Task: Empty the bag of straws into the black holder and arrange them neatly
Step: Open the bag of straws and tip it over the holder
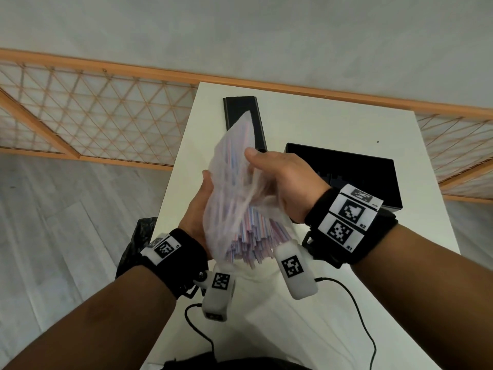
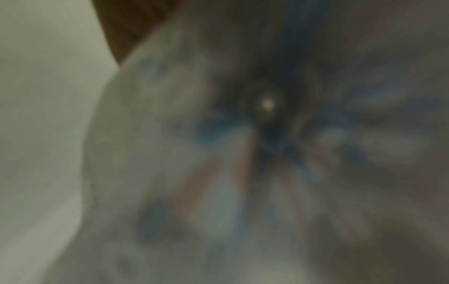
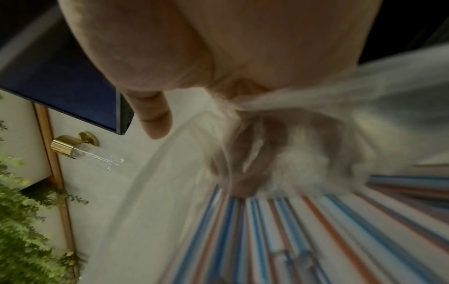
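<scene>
L hand (image 1: 198, 209) grips straw bag (image 1: 232, 182); R hand (image 1: 282, 182) clutches its bunched mouth. Step: opening bag. Next: draw out straws (image 1: 250, 236) for black box (image 1: 360, 169), w/o spilling.

— Standing where, white table (image 1: 320, 118)?
— Sitting against the lattice rail.
— Carrying what?
— Bearing an open black box (image 1: 354, 169) at right, a long black tray (image 1: 237, 110) lying just beside, farther back.
</scene>
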Tool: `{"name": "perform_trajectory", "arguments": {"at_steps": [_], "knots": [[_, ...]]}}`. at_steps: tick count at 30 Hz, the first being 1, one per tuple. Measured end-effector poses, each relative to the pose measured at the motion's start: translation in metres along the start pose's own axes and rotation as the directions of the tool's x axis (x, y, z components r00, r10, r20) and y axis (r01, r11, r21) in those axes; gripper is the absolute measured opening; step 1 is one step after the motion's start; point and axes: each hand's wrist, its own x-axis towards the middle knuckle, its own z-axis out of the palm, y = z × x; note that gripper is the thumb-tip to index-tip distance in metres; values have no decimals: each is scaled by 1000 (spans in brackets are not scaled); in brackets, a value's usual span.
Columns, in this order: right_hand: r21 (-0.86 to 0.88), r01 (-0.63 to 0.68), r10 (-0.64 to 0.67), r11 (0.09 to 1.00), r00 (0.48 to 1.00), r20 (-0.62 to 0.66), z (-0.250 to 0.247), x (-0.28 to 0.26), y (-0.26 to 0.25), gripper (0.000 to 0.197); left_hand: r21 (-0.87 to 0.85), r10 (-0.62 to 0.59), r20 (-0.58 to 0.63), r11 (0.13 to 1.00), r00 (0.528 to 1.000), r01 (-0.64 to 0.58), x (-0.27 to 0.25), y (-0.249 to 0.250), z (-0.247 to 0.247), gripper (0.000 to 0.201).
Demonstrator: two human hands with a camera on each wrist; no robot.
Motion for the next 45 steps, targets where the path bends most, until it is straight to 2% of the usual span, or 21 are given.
{"name": "perform_trajectory", "arguments": {"at_steps": [1, 2, 4, 7, 8, 10, 12, 16, 18, 21, 23, 25, 27, 28, 31, 34, 38, 41, 45], "knots": [[-28, 9, -9, 1000, 1000, -17, -3, -1, -1, 52, 297, -124, 7, 948, 992, 116, -17, -6, 8, 61], [-57, 20, -23, 998, 999, -37, -7, -3, -2, 57, 361, -257, -23, 899, 966, 248, -16, -1, -2, 70], [-133, 39, -50, 990, 996, -79, -14, -3, -3, 66, 178, -293, 120, 946, 948, 270, -8, 8, -12, 72], [-242, 37, -54, 970, 997, -63, -25, 0, -6, 79, 363, -293, 115, 902, 949, 234, 3, -3, 2, 65], [-281, 25, -46, 959, 997, -65, -30, 1, -8, 86, 372, -311, 137, 896, 940, 242, 7, -4, 2, 69], [-340, 11, -45, 940, 995, -92, -38, 5, -10, 101, 361, -359, 230, 894, 904, 263, 13, -1, -2, 96], [-312, 13, -32, 950, 998, -57, -46, 3, -12, 103, 375, -346, 286, 899, 894, 227, 21, -7, -1, 111], [-82, 27, -17, 996, 992, 124, -62, -16, -18, 95, 517, -328, 349, 848, 878, 111, 28, -18, 21, 114], [-74, 80, -67, 994, 985, 162, -67, -26, -26, 89, 630, -271, 368, 777, 889, -24, 32, -24, 36, 108], [-133, 193, -176, 972, 976, 129, -81, -29, -38, 79, 730, -155, 399, 650, 904, -210, 44, -28, 53, 89], [-163, 224, -211, 961, 973, 94, -96, -30, -43, 73, 766, -115, 406, 584, 907, -268, 49, -29, 63, 96], [-229, 246, -240, 942, 969, 54, -109, -32, -48, 78, 788, -106, 410, 541, 906, -294, 52, -29, 73, 109], [-306, 284, -296, 909, 955, 7, -119, -34, -52, 83, 817, -128, 414, 489, 901, -306, 52, -31, 82, 111], [-358, 308, -334, 882, 943, -11, -123, -33, -54, 85, 829, -157, 409, 477, 899, -294, 54, -32, 85, 108], [-472, 339, -418, 814, 906, -69, -133, -29, -52, 92, 854, -280, 367, 479, 887, -203, 63, -32, 82, 83], [-467, 325, -425, 822, 896, -125, -145, -24, -43, 91, 891, -347, 347, 411, 871, -192, 71, -33, 72, 89], [-464, 355, -463, 811, 875, -140, -152, -21, -34, 90, 905, -246, 386, 290, 889, -313, 77, -38, 72, 87], [-471, 390, -508, 791, 848, -150, -156, -18, -41, 87, 886, -178, 440, 245, 880, -393, 83, -38, 78, 88], [-516, 402, -534, 756, 835, -132, -160, -17, -42, 94, 890, -148, 452, 143, 880, -433, 89, -42, 75, 80]]}}
